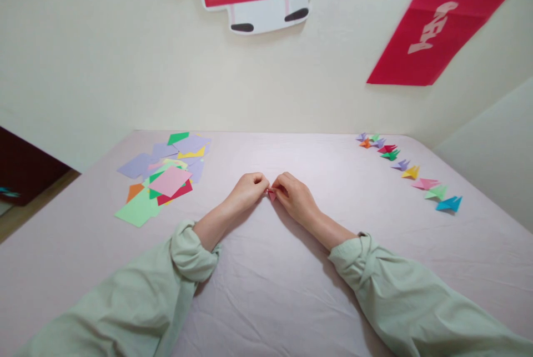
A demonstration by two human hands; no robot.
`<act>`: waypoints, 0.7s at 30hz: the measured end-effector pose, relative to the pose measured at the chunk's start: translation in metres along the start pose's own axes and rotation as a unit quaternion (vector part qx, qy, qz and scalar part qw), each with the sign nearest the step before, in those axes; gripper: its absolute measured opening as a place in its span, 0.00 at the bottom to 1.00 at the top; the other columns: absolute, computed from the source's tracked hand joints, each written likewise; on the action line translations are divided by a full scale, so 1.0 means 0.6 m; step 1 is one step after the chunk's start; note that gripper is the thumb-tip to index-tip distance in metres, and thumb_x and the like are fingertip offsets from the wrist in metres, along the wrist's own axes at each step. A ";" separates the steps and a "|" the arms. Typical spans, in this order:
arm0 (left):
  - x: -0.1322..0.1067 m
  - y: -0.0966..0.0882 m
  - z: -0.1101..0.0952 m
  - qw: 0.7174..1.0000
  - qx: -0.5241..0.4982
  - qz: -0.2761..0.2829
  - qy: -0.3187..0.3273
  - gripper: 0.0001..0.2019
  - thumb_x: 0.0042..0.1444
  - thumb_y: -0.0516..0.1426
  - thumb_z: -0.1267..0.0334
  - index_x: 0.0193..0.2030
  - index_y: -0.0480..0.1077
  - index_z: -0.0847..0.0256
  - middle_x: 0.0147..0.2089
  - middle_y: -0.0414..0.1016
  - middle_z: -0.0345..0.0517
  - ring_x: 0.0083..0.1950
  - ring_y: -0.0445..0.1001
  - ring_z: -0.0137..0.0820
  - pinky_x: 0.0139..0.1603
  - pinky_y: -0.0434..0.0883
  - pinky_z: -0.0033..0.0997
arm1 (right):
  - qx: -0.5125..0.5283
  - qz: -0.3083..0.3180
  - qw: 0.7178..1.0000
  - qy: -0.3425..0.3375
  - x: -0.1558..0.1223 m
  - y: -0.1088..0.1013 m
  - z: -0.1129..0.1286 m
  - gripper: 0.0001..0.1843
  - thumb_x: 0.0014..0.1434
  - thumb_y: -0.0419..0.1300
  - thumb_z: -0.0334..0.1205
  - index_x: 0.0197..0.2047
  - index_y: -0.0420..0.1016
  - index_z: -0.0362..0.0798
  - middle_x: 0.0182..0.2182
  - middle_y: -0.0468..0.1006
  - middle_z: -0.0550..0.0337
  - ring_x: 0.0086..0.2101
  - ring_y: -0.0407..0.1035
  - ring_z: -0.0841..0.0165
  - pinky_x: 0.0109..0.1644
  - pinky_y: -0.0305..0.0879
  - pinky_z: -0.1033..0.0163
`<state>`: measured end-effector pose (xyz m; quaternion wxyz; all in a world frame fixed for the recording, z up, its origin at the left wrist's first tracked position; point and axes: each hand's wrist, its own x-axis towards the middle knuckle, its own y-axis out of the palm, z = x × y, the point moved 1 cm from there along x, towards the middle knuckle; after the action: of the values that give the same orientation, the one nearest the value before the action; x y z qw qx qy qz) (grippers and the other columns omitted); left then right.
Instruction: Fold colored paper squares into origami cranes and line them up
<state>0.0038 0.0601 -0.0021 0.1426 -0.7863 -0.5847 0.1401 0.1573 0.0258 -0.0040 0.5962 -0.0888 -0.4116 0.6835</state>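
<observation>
Between my fingertips, at the middle of the table, is a small folded piece of red paper (272, 195). My left hand (251, 187) is closed in a pinch at the paper's left side. From the right, my right hand (295, 193) pinches the same piece, its thumb and fingers covering part of it. Both hands rest low over the cloth, and the fingers hide most of the paper's folds.
Loose coloured paper sheets (170, 181) lie in an overlapping pile on the left. Several folded paper figures (425, 184) run in a slanting row on the right. A pale cloth (258, 285) covers the table. Behind it rises a wall (266, 85) with a red banner (433, 29).
</observation>
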 end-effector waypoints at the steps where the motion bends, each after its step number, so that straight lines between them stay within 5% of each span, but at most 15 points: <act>1: 0.001 0.000 0.000 1.000 0.000 -0.003 0.001 0.09 0.47 0.50 0.65 0.19 0.65 0.61 0.16 0.61 0.36 0.22 0.60 0.25 0.26 0.57 0.26 | 0.001 -0.002 1.000 -0.001 0.000 0.000 -0.001 0.09 0.59 0.53 0.27 0.30 0.67 0.49 0.31 0.68 0.62 0.32 0.63 0.70 0.36 0.56 0.66; 21: -0.005 0.000 -0.005 0.999 -0.022 0.038 -0.006 0.05 0.45 0.53 0.62 0.23 0.62 0.60 0.17 0.63 0.35 0.21 0.59 0.24 0.24 0.55 0.25 | -0.010 -0.012 1.000 0.010 -0.001 0.008 -0.013 0.07 0.59 0.54 0.29 0.32 0.67 0.49 0.32 0.69 0.62 0.32 0.63 0.69 0.36 0.56 0.65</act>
<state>0.0041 0.0569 0.0010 0.1159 -0.8102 -0.5579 0.1373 0.1586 0.0291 -0.0128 0.6076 -0.0961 -0.4136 0.6712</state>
